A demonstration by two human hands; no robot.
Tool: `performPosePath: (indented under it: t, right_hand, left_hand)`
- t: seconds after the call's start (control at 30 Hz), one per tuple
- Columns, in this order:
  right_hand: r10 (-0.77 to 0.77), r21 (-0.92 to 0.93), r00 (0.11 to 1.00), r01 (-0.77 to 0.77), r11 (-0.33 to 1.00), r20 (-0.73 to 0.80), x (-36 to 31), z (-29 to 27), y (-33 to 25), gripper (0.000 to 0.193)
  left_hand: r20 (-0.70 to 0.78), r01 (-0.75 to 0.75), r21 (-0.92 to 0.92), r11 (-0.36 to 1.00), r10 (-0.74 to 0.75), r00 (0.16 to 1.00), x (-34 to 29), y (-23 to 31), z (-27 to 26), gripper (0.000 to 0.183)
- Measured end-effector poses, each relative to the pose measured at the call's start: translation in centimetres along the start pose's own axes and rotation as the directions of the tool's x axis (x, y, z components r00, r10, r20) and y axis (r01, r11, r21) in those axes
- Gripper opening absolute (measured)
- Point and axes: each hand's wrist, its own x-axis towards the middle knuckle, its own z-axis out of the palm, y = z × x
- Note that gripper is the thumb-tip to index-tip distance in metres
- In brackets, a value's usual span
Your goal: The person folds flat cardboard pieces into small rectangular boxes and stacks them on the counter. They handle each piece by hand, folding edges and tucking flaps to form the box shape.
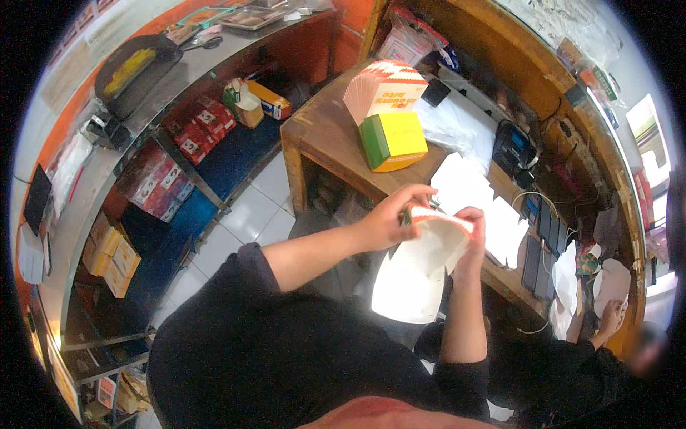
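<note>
Both hands meet in the middle of the view over a white paper box (429, 250) with a red-and-white trimmed rim, held up above the floor, near the front edge of the wooden counter (321, 136). The left hand (389, 218) is closed on the box's left upper rim, thumb and fingers pinching the edge. The right hand (471, 247) grips the right side, fingers curled round the wall of the box, so the box sits between the two palms. Farther off on the counter stands a stack of flat folded boxes (382, 89) leaning on a green and yellow carton (393, 141). At the far right another person's hand (613, 314) rests on white paper
</note>
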Motion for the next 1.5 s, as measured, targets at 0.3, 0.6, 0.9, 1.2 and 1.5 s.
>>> performPosePath:
  t: [0.3,0.6,0.9,1.2,1.5]
  right_hand:
    - [-0.072,-0.223,0.954,0.006,0.975,-0.292,-0.2,3.9,-0.9,0.032]
    - [-0.09,-0.425,0.971,-0.013,0.905,-0.222,-1.1,4.2,0.4,0.038]
    - [-0.231,-0.242,0.911,0.152,0.958,-0.343,-1.3,6.2,3.5,0.037]
    - [-0.106,-0.951,0.976,0.21,0.226,0.191,-0.6,3.9,-1.4,0.043]
    - [-0.212,0.009,0.974,0.213,0.977,-0.085,-2.1,4.7,1.5,0.096]
  left_hand:
    - [-0.053,0.363,-0.193,0.912,-0.379,0.924,1.2,2.9,0.3,0.027]
    - [-0.297,0.306,0.169,0.937,-0.248,0.922,-0.1,1.6,-0.1,0.048]
    - [-0.134,0.578,-0.134,0.805,-0.593,0.794,-0.1,-0.6,-0.5,0.049]
    - [-0.228,0.145,0.461,0.875,-0.041,0.973,1.1,3.3,-1.9,0.036]
    - [-0.288,0.076,0.103,0.992,-0.044,0.957,-0.6,2.3,-3.7,0.025]
